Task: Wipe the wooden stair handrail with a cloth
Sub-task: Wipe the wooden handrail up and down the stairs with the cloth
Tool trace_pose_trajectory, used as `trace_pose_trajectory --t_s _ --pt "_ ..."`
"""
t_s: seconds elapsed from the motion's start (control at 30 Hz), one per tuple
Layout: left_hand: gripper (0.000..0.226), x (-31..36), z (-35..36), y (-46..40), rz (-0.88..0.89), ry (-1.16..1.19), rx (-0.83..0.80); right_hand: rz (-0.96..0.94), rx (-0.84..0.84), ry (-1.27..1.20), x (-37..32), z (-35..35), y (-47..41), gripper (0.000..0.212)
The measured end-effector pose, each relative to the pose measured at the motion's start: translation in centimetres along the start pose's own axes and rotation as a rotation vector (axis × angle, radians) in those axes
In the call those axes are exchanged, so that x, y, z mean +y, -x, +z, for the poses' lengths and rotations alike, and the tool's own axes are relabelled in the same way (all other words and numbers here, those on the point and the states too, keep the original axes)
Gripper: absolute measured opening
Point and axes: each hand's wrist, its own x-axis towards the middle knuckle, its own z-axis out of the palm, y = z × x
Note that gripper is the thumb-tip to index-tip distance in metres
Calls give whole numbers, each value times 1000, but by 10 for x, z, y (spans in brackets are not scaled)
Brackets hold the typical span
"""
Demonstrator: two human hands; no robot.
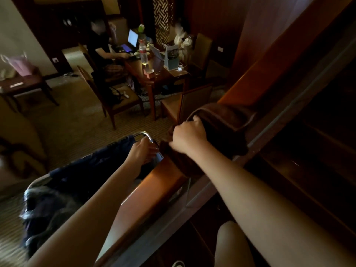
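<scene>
Mid-wipe, the right hand (187, 134) grips the brown cloth (221, 128) draped over the wooden handrail (154, 182), the left hand (142, 151) rests spread nearby; next, seemingly, sliding it farther along.

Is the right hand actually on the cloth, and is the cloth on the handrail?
Touching, both. The head view shows the right hand gripping the brown cloth, which drapes over the wooden handrail.
</scene>
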Motion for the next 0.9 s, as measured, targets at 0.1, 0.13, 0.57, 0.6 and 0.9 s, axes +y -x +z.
trace_pose_trajectory --t_s 0.1,0.13,0.57,0.6,0.9 --pt "37 -9 -12 3 -19 -14 17 -90 -7 -31 -41 25 11 41" --pt "34 -13 -14 2 -33 -17 13 -102 -9 -35 -46 28 13 41" --pt "72 -30 -7 9 -247 -89 -180 25 121 37 -13 15 20 54" --pt "72 -31 -8 9 -220 -77 -171 5 159 14 -21 23 23 53" --pt "51 -63 -13 14 200 151 -211 16 534 -109 -54 79 52 60"
